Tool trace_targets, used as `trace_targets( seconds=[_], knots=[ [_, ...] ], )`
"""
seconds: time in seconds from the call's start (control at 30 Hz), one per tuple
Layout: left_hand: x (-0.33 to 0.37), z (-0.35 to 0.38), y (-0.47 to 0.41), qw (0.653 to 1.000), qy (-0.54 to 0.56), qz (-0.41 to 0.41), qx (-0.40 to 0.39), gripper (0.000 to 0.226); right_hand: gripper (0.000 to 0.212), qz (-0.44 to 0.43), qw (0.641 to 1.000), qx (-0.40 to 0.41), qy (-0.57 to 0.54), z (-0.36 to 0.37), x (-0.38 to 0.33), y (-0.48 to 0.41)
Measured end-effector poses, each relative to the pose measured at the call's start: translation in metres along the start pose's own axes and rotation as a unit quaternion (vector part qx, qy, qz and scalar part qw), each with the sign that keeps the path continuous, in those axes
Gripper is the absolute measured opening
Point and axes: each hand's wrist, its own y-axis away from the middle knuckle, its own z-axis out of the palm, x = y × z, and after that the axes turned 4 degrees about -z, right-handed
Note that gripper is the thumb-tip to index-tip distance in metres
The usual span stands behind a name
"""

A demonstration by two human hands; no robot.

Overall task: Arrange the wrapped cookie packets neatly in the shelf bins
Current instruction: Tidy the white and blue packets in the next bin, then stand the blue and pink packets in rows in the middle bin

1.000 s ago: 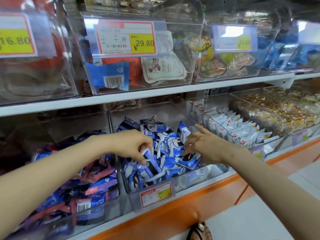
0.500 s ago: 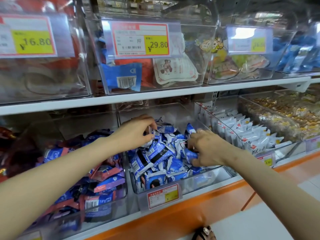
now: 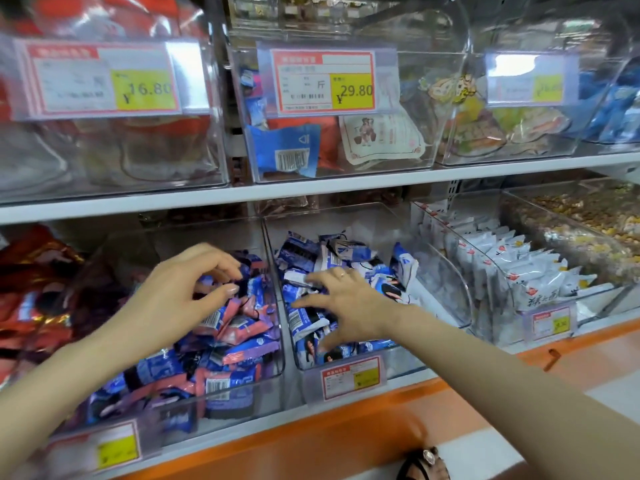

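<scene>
**Two hands working the cookie bins**

A person's left hand (image 3: 183, 296) is arching over the pink-and-blue packets (image 3: 239, 327) heaped in the left bin (image 3: 281, 348), fingers curled toward the thumb. Whether it is pinching a packet cannot be told. The right hand (image 3: 349, 306) is lying spread with straight fingers, pressing on the blue-and-white packets (image 3: 332, 258) piled in the middle bin (image 3: 446, 278). A price tag (image 3: 351, 377) is hanging on that bin's front, and a ring (image 3: 342, 274) is showing on one finger. White packets (image 3: 512, 268) are standing in rows just to the right.
</scene>
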Motion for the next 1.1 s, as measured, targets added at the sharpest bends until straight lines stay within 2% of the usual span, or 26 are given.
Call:
trace_targets(
  seconds=[0.07, 0.17, 0.3, 0.4, 0.47, 0.6, 0.67, 0.73, 0.8, 0.87, 0.97, 1.0, 1.1],
  knots=[
    [-0.011, -0.005, 0.012, 1.0, 0.01, -0.007, 0.013, 0.023, 0.08, 0.001, 0.999, -0.017, 0.035, 0.005, -0.007, -0.007],
    [-0.029, -0.014, 0.022, 0.999, 0.004, -0.008, 0.039, 0.032, 0.06, 0.022, 0.999, 0.017, 0.038, -0.001, -0.007, -0.012],
    [-0.045, -0.025, 0.031, 0.999, -0.009, -0.008, 0.052, 0.022, 0.047, 0.066, 0.996, 0.054, 0.009, -0.006, 0.009, -0.001],
    [-0.055, -0.028, 0.038, 0.999, -0.011, -0.016, 0.049, 0.035, 0.045, 0.13, 0.988, 0.083, -0.022, -0.016, 0.025, 0.017],
    [-0.055, -0.03, 0.041, 0.999, -0.011, -0.018, 0.049, 0.036, 0.046, 0.169, 0.982, 0.087, -0.009, -0.022, 0.035, 0.029],
    [-0.053, -0.032, 0.044, 0.999, -0.006, -0.025, 0.047, 0.038, 0.053, 0.208, 0.978, 0.031, 0.019, -0.028, 0.046, 0.039],
    [-0.051, -0.031, 0.044, 0.999, -0.013, -0.023, 0.046, 0.033, 0.062, 0.201, 0.979, 0.0, -0.005, -0.032, 0.043, 0.04],
    [-0.049, -0.029, 0.043, 0.999, -0.019, -0.024, 0.044, 0.032, 0.063, 0.159, 0.987, 0.035, -0.007, -0.036, 0.033, 0.035],
    [-0.046, -0.026, 0.041, 0.999, -0.027, -0.027, 0.035, 0.027, 0.058, 0.08, 0.994, 0.079, -0.01, -0.034, 0.018, 0.024],
    [-0.042, -0.022, 0.039, 0.999, -0.033, -0.028, 0.028, 0.023, 0.058, 0.014, 0.999, 0.027, -0.038, -0.024, 0.002, 0.011],
    [-0.035, -0.018, 0.036, 0.999, -0.022, -0.034, 0.023, 0.021, 0.07, -0.007, 0.992, -0.121, -0.044, -0.008, -0.01, -0.003],
    [-0.034, -0.017, 0.036, 0.999, -0.023, -0.034, 0.023, 0.021, 0.074, -0.002, 0.989, -0.146, -0.039, -0.006, -0.01, -0.005],
    [-0.03, -0.014, 0.036, 0.999, -0.024, -0.034, 0.018, 0.019, 0.078, 0.023, 0.986, -0.147, -0.081, -0.008, -0.007, -0.007]
  ],
)
